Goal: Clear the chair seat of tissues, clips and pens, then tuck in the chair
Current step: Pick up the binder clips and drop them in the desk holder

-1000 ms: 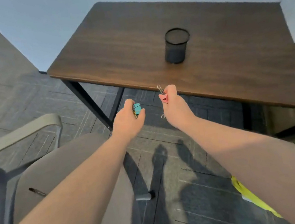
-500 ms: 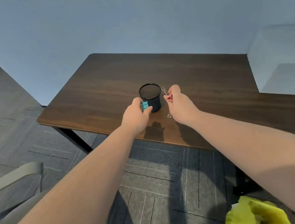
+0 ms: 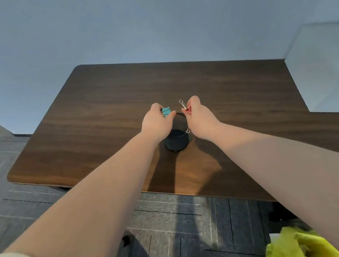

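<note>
My left hand (image 3: 156, 123) pinches a teal binder clip (image 3: 166, 111) just above the left rim of a black mesh cup (image 3: 176, 142) standing on the brown wooden desk (image 3: 98, 125). On the cup's right side, my right hand (image 3: 200, 117) holds a red binder clip (image 3: 186, 109) with its silver wire handles sticking up and down. Both hands hover over the cup's opening, partly hiding its rim. The chair is out of view.
A bin lined with a yellow-green bag (image 3: 298, 245) sits on the grey carpet at the lower right. A pale wall rises behind the desk, and a white block (image 3: 327, 67) stands at the desk's right end.
Both hands have risen from beside the cup to above its rim, still holding their clips. The view has moved closer to the desk and the chair has dropped out of sight.
</note>
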### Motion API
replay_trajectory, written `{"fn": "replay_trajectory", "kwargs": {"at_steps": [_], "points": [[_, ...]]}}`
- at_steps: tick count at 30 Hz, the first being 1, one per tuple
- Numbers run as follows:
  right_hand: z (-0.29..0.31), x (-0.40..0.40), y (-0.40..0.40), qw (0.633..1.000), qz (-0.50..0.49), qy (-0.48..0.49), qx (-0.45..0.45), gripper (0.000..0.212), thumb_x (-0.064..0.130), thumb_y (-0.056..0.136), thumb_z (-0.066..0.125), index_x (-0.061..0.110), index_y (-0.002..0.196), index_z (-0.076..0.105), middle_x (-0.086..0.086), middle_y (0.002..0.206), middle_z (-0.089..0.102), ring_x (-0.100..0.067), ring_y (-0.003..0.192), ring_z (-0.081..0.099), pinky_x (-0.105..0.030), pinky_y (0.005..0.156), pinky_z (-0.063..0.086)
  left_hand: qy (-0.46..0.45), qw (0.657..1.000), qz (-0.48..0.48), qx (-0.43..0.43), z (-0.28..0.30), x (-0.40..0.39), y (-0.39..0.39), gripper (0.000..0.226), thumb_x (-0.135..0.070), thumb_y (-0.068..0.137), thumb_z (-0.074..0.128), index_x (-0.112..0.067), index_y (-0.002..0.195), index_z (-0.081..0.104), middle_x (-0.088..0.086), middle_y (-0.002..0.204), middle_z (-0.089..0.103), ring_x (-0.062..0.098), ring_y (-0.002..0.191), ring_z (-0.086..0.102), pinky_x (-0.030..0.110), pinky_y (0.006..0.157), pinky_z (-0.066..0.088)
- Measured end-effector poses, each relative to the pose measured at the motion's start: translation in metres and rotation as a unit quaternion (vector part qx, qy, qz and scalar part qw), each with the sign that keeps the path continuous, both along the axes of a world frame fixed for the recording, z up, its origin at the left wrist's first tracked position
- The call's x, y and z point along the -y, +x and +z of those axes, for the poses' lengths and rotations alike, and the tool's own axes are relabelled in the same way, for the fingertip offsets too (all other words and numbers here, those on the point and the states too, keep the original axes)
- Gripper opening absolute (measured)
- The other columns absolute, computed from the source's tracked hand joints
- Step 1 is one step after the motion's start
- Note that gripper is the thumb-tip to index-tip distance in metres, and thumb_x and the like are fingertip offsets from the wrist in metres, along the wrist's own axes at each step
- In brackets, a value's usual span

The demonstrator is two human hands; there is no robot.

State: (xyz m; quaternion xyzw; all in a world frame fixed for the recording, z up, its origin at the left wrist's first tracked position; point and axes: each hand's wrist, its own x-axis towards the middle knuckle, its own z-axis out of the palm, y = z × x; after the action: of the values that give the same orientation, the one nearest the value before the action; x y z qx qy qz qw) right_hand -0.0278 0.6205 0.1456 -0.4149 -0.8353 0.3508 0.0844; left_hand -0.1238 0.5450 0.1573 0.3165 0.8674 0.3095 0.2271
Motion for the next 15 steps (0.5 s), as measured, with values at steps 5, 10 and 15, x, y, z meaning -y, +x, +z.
{"fn": "replay_trajectory", "kwargs": {"at_steps": [5,10,15], "points": [[-0.011,-0.006,-0.013,0.999,-0.018,-0.035,0.006,0.019,0.016,0.101,0.037,0.009,0.119,0.035,-0.009,0.095,0.053,-0.009,0.062,0.044,-0.026,0.054,0.040,-0.037,0.998,-0.024,0.037,-0.011,-0.017,-0.005,0.040,-0.036,0.092,0.054,-0.011,0.122,0.043,0.011,0.117,0.060,0.021,0.085,0.056,0.030,0.069,0.049],[-0.016,-0.004,-0.023,0.998,-0.010,-0.055,0.014,0.022,0.013,0.099,0.039,0.007,0.120,0.035,-0.010,0.100,0.052,-0.022,0.082,0.052,-0.033,0.067,0.041,-0.062,0.995,-0.068,0.036,-0.020,-0.023,-0.007,0.032,-0.028,0.091,0.052,-0.010,0.118,0.048,0.010,0.105,0.062,0.021,0.081,0.055,0.029,0.062,0.044],[-0.017,-0.007,-0.029,0.998,-0.011,-0.066,0.017,0.008,0.011,0.098,0.037,0.011,0.105,0.032,-0.013,0.095,0.052,-0.022,0.074,0.048,-0.036,0.062,0.040,-0.066,0.993,-0.094,0.010,-0.022,-0.025,-0.012,0.030,-0.021,0.089,0.054,-0.008,0.116,0.051,0.004,0.094,0.055,0.022,0.083,0.051,0.030,0.068,0.040]]}}
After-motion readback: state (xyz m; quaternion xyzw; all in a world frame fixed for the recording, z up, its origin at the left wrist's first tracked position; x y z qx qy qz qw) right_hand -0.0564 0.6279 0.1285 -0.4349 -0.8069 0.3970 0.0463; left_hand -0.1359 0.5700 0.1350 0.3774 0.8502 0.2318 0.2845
